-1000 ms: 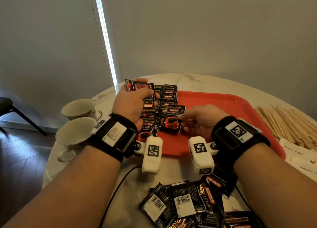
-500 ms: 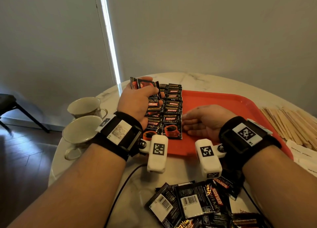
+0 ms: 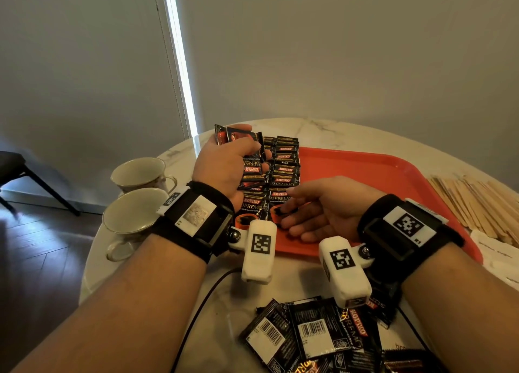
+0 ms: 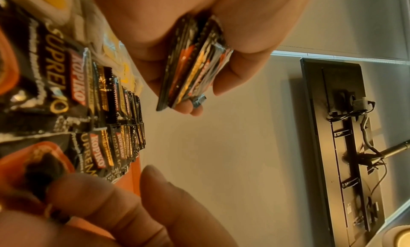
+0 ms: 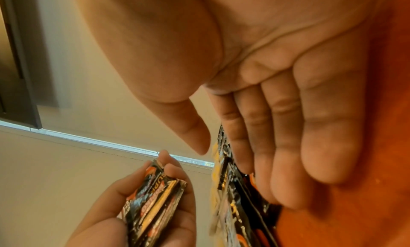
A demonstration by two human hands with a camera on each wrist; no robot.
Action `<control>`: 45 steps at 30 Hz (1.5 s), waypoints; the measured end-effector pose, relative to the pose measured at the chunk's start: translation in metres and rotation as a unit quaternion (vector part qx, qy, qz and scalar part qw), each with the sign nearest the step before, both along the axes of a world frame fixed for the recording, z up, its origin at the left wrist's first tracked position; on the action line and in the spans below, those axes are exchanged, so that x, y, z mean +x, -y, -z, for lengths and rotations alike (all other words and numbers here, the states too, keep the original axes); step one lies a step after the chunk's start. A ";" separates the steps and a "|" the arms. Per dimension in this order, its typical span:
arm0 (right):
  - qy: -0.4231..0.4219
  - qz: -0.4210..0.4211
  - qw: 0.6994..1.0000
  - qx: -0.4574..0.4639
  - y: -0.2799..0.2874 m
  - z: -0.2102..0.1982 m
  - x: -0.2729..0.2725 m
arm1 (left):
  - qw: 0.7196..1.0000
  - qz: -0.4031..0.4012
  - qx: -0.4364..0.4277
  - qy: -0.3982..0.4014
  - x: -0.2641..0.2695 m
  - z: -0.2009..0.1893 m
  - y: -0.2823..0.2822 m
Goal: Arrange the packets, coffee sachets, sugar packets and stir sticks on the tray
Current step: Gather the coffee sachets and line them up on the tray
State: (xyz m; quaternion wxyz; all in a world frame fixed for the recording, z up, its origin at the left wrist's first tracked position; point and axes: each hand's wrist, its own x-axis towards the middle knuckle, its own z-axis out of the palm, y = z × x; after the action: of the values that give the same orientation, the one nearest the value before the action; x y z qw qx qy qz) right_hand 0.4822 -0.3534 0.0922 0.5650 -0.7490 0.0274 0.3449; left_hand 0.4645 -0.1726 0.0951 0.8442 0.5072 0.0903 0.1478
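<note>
Coffee sachets [image 3: 283, 173] lie in two overlapping rows along the left end of the red tray [image 3: 373, 176], which sits on the marble bench [image 3: 351, 132]. Above the tray's left edge the left hand [image 3: 224, 164] grips a small stack of sachets [image 4: 190, 66] between thumb and curled fingers. The right hand [image 3: 323, 207] rests low over the tray's near-left part, fingers straight and relaxed, fingertips touching the nearest sachet [image 3: 280, 204] in the right row. More loose sachets [image 3: 314, 336] are heaped on the bench in front of the tray. Wooden stir sticks [image 3: 477, 204] lie just right of the tray. Two cups [image 3: 134, 212] stand left of the tray.
</note>
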 end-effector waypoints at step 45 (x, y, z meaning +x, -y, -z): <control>0.030 0.032 0.992 -0.121 0.003 -0.002 0.016 | 0.999 0.022 -0.038 -0.004 0.001 -0.003 -0.003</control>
State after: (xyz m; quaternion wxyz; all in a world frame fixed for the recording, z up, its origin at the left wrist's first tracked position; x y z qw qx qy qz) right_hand 0.4979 -0.3562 0.0944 0.4819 -0.8204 0.0756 0.2984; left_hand 0.4656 -0.1695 0.0979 0.8655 0.4775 0.0876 0.1234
